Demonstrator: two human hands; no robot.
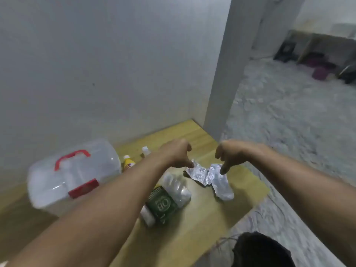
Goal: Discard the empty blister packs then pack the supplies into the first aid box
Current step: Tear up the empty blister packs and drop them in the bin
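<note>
I noted two foil blister packs (210,177) lying side by side on the counter (192,228), directly beneath both hands. My left hand (178,155) pinched the left pack's far corner; my right hand (230,156) fingered the right pack's top, grip uncertain.

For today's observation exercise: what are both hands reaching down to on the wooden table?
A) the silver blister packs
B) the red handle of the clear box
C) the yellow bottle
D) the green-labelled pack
A: the left hand and right hand each pinch an edge of the silver blister packs on the table.
</note>
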